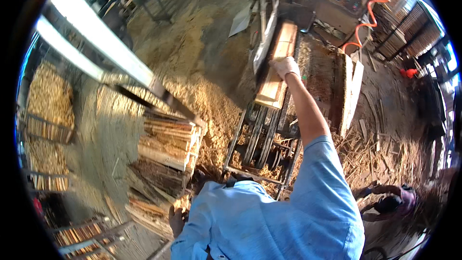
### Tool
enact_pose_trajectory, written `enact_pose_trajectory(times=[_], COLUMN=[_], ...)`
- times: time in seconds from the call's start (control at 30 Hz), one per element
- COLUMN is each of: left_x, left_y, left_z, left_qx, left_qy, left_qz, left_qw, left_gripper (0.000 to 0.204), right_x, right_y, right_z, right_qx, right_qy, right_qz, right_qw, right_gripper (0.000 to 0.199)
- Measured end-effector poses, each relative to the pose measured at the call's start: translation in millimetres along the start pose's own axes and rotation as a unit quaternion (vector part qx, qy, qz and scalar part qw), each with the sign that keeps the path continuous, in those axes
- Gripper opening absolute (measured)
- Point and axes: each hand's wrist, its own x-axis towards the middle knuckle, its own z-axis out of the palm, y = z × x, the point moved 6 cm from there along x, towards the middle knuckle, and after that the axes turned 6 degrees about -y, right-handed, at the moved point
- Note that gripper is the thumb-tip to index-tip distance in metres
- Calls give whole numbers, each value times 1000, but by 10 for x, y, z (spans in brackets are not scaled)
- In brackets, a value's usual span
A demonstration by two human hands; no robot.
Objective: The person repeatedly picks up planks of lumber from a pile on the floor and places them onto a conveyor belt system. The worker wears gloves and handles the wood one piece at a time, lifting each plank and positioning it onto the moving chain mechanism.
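- Head view: the right hand [285, 66], in a pale work glove, is stretched far forward with the arm nearly straight, and it lies on the top face of a long wooden plank [278, 62]; the fingers curl over the plank's left edge, so the hand is grasping the board.
- The left hand [176, 219] hangs low beside the body at the lower edge, bare, next to a pile of thin wood offcuts [147, 212]; I cannot tell whether it is clenched or slack, nor whether it touches the pile.
- The plank lies lengthwise on the bed of a sawing machine [262, 135], running away from the person, its near end resting over the machine's dark metal rollers.
- A long saw blade guard [266, 33] of grey metal stands just left of the plank, along its far half.
- A thick pale timber slab [350, 89] stands on edge to the right of the machine, well apart from the hand.
- Stacked square-cut boards [171, 137] sit left of the machine, with heaps of sawdust [211, 101] between them and the frame.
- An orange hose [368, 17] curls at the upper right.
- Another person [392, 202] crouches at the lower right among scattered strips of wood.
- The person's light blue shirt [269, 221] fills the lower middle.
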Motion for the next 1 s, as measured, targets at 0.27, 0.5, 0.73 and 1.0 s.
enact_pose_trajectory(times=[0.27, 0.5, 0.73, 1.0], left_x=[4, 563, 1014, 1195], left_y=[594, 337, 137, -651], left_z=[389, 507, 470, 87], left_qx=[201, 269, 393, 458], left_qy=[-103, -165, -176, -139], left_qz=[133, 32, 2, 1], left_qw=[965, 948, 903, 878], left_gripper=[70, 75, 67, 64], right_x=[-1533, -3161, -3432, -3146], right_y=[-27, -919, -954, -531], right_z=[-64, 1261, 3353, 5980], right_qx=[31, 13, -74, -145], right_qy=[217, -125, -482, -586], right_qz=[-189, -366, -204, -36], right_qw=[957, 922, 849, 796], right_gripper=[76, 62, 100, 116])
